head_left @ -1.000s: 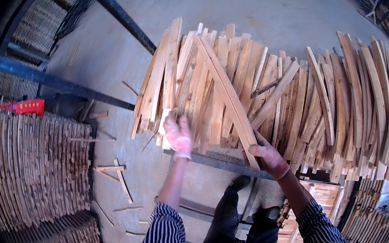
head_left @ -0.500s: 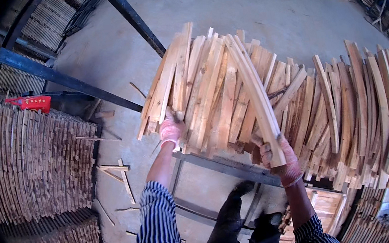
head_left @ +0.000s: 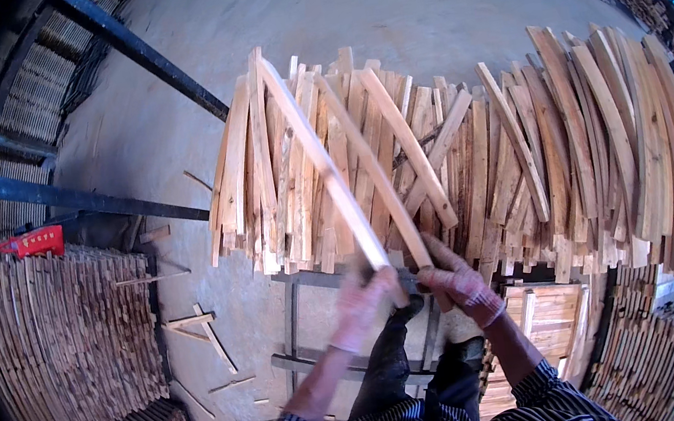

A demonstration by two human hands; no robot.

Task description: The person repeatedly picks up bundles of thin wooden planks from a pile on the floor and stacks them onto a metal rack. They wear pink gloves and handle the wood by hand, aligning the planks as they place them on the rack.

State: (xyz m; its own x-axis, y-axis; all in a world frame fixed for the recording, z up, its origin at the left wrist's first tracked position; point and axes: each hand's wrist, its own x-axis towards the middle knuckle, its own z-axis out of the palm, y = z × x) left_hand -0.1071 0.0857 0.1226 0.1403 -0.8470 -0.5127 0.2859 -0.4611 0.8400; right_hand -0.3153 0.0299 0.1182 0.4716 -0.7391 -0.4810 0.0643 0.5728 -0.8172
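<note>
In a pinkish work glove, my left hand (head_left: 363, 308) is closed round the near end of a long pale wooden slat (head_left: 331, 181); motion blurs its fingers. That slat slants up and left across the pile. My right hand (head_left: 459, 281), gloved too, grips the near end of a second wooden slat (head_left: 372, 167), its fingers and thumb about the edges. Both held slats lean over a wide pile of loose wooden slats (head_left: 305, 223) in front of me. Just right of them a single slat (head_left: 412, 149) lies aslant on top.
Dark metal bars (head_left: 88, 195) jut out at the left. Tall slat stacks (head_left: 74, 347) stand at left, one topped by a red item (head_left: 35, 243). Scrap pieces (head_left: 213, 337) lie on the concrete floor. More stacked wood (head_left: 645, 349) stands at lower right, beside a wooden pallet-like frame (head_left: 531, 330).
My left hand has moved right from the pile's left end and now holds a slat. My right hand has come nearer to it, still gripping wood. The whole view has shifted.
</note>
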